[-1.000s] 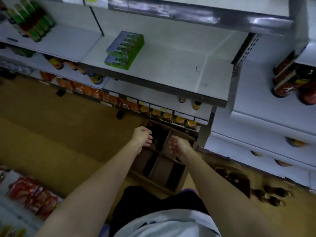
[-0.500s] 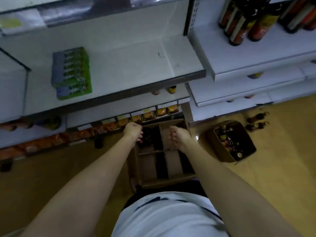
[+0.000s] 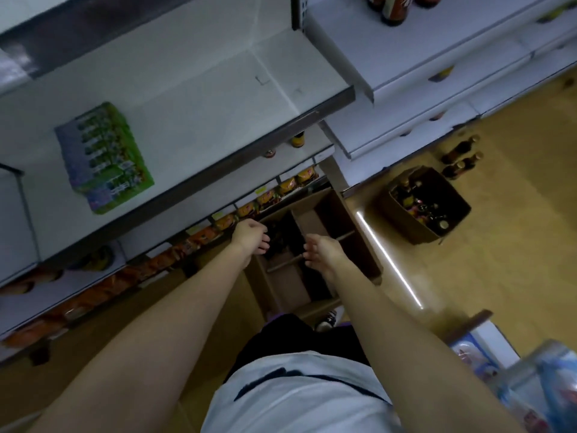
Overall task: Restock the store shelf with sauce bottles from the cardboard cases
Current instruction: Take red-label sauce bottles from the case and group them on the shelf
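Note:
A divided cardboard case stands open on the floor at the foot of the shelves. Dark sauce bottles fill its far left cell; the other cells look dark and I cannot tell what is in them. My left hand hangs over the case's left edge beside those bottles, fingers loosely curled, holding nothing. My right hand hovers over the case's middle divider with relaxed fingers, also holding nothing. A second cardboard case with several bottles sits to the right.
The white shelf above the case holds a green shrink-wrapped pack. Orange packets line the lowest shelf. Dark bottles stand on the upper right shelf, and loose bottles lie on the floor. Blue packages sit at the lower right.
My view has swung round, so the shelves now run diagonally. Both hands have stayed over the divided case, with the right hand's fingers spreading a little.

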